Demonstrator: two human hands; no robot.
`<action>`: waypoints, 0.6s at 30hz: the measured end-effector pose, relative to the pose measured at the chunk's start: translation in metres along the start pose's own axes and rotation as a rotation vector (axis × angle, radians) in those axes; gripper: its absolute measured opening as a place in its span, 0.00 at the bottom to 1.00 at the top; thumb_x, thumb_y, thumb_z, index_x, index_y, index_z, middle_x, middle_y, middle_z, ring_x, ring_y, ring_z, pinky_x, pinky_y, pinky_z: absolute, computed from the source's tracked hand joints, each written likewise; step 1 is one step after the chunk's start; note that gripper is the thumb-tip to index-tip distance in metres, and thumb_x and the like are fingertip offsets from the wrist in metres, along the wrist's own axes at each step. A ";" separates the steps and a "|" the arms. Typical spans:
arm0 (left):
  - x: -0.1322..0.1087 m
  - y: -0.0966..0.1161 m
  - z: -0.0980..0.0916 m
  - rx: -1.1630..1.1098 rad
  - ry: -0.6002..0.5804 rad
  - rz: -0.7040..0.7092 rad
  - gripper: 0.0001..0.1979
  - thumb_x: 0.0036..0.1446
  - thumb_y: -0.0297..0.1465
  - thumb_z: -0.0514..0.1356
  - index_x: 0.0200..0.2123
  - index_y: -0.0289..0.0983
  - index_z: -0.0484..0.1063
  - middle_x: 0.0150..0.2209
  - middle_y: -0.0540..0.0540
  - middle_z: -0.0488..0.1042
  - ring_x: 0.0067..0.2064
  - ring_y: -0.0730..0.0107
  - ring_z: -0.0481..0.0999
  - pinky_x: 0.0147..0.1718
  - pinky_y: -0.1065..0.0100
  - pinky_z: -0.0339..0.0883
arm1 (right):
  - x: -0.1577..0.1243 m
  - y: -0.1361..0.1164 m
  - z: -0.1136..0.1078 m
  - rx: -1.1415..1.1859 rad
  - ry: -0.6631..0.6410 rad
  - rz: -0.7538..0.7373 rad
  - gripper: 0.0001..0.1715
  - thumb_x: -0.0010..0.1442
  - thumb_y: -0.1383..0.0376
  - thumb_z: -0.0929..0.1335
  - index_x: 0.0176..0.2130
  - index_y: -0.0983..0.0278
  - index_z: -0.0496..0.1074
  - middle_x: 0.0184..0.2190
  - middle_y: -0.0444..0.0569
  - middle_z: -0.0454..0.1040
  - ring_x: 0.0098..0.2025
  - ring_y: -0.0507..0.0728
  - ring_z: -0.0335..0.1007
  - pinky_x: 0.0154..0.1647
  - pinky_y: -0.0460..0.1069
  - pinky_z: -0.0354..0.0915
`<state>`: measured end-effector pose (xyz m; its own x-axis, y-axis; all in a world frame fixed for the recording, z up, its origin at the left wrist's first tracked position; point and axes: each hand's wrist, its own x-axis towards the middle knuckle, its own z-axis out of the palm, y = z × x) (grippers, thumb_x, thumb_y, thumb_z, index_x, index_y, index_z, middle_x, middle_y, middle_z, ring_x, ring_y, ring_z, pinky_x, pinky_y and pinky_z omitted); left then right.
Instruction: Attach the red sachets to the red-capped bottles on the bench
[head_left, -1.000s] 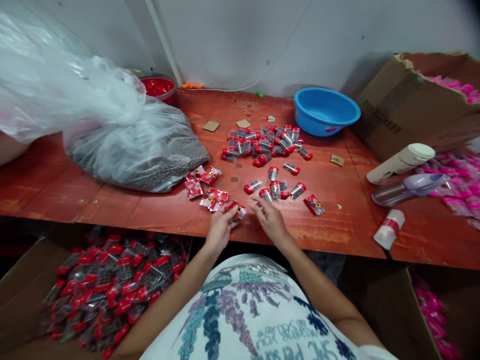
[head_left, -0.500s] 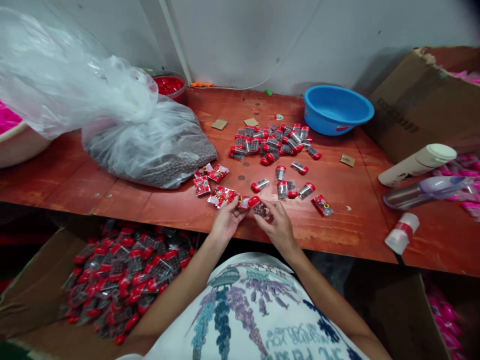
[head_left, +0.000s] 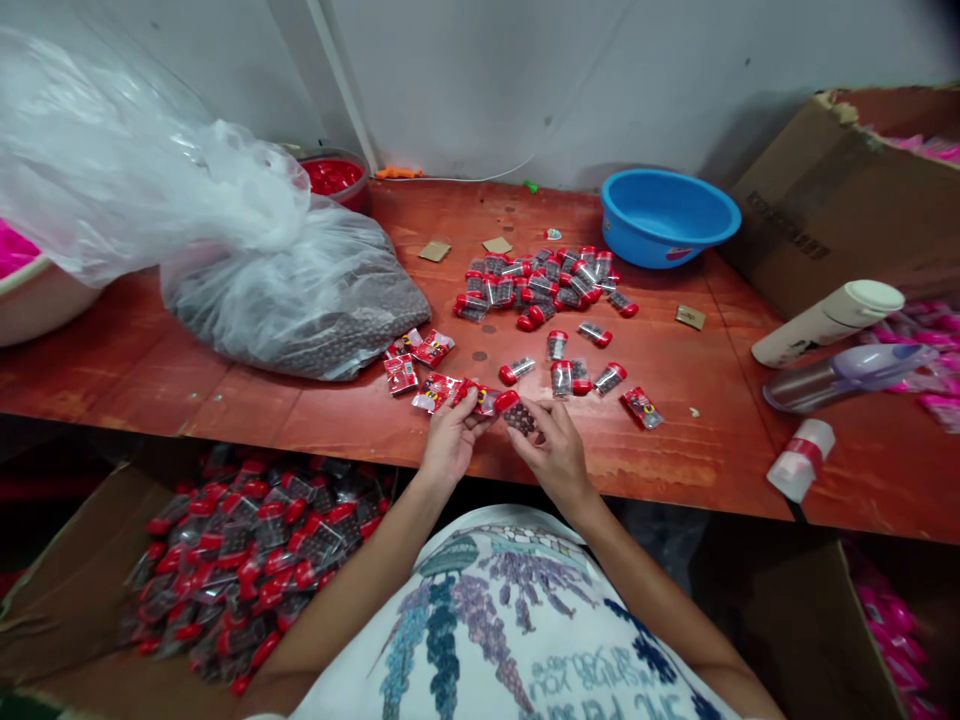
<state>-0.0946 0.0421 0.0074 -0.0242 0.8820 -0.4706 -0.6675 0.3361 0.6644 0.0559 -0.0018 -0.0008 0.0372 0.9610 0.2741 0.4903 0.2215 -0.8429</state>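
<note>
Close to the table's front edge, my right hand (head_left: 556, 445) grips a small clear jar (head_left: 519, 418) with a red cap and dark beads inside. The cap points up and left. Opposite it, my left hand (head_left: 451, 440) is closed on a red printed packet (head_left: 484, 400), whose free end meets the jar's cap. More red printed packets (head_left: 433, 394) lie just beyond my left fingers. Several red-capped jars (head_left: 561, 378) are loose beyond my right hand, with a larger heap of jars (head_left: 536, 285) further back. A single packet (head_left: 642, 408) lies to the right.
A clear plastic bag of dark beads (head_left: 315, 310) slumps on the left. At the back are a red-filled tub (head_left: 360, 195) and a blue basin (head_left: 671, 222). Bottles (head_left: 825, 325) and a cardboard box (head_left: 780, 220) stand right. Below left, a carton (head_left: 67, 560) holds many jars.
The view has shifted slightly. Both hands keep their holds, and the jar has turned a little, with more of its beads showing. The packet's red print now shows more plainly.
</note>
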 end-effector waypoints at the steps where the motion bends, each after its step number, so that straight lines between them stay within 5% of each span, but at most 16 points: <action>1: 0.000 0.000 0.000 -0.008 0.003 -0.005 0.10 0.47 0.26 0.66 0.34 0.34 0.70 0.29 0.47 0.78 0.30 0.69 0.79 0.39 0.63 0.73 | 0.000 -0.001 -0.001 0.000 0.009 0.006 0.26 0.58 0.63 0.67 0.57 0.54 0.66 0.43 0.51 0.66 0.42 0.58 0.68 0.38 0.50 0.69; 18: -0.002 0.001 0.004 -0.035 -0.005 -0.026 0.08 0.49 0.24 0.65 0.35 0.33 0.72 0.29 0.47 0.79 0.30 0.69 0.78 0.38 0.63 0.74 | -0.003 0.000 -0.001 0.002 0.049 -0.022 0.25 0.59 0.63 0.67 0.56 0.56 0.66 0.44 0.50 0.67 0.42 0.56 0.69 0.39 0.49 0.71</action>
<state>-0.0920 0.0418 0.0117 -0.0034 0.8748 -0.4846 -0.6936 0.3470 0.6312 0.0565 -0.0050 -0.0012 0.0689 0.9465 0.3153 0.4902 0.2432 -0.8370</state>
